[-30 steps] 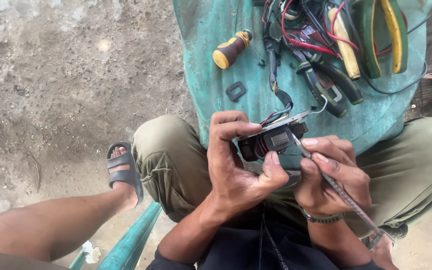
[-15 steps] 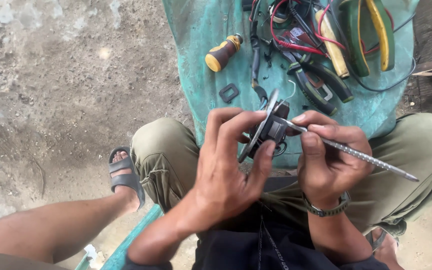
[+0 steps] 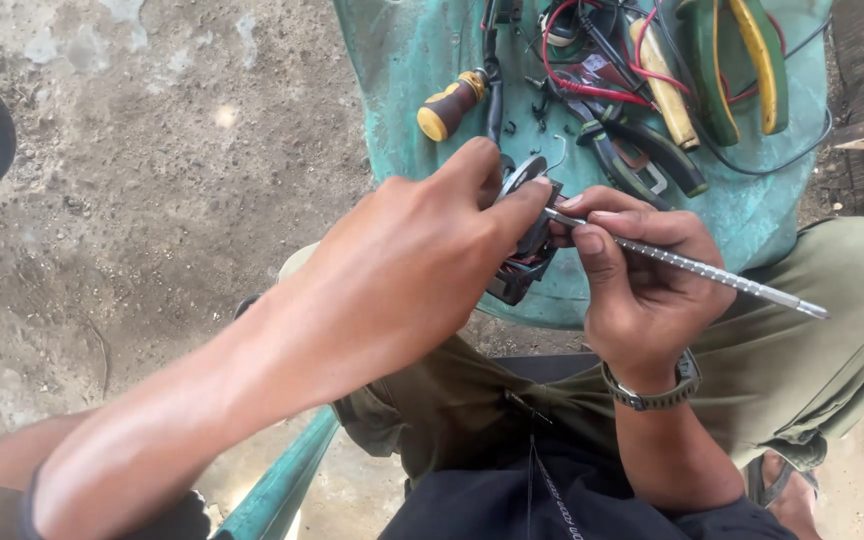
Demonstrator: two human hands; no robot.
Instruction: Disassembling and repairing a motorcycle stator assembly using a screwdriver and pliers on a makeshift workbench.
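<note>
Seen from above, a seated person works with two bare hands over their lap, in the centre of the frame. The left hand (image 3: 422, 250) reaches in from the lower left, its fingers curled and pinched around one small black electrical part (image 3: 522, 255). The part has a round metal disc on top and red wires showing inside. It sits just right of centre, between the two hands and above the person's knees.

The right hand (image 3: 642, 275), wearing one wristwatch (image 3: 652, 392), is closed in a pencil-like grip on one thin metal screwdriver shaft (image 3: 692, 268). The shaft runs from the part out toward the right edge of the frame, and its near tip meets the part.

Beyond the hands, at the top of the frame, stands a teal worktop (image 3: 392, 60), round-edged and worn. On it lies one stubby screwdriver with a yellow and black handle (image 3: 450, 105), at upper centre. To its right is a tangle of red and black wires (image 3: 592, 70), then two pairs of pliers (image 3: 742, 70) with green and yellow grips in the upper right. A few small dark bits lie scattered between them, too small to identify.

Bare concrete floor (image 3: 152, 150) fills the left side.
</note>
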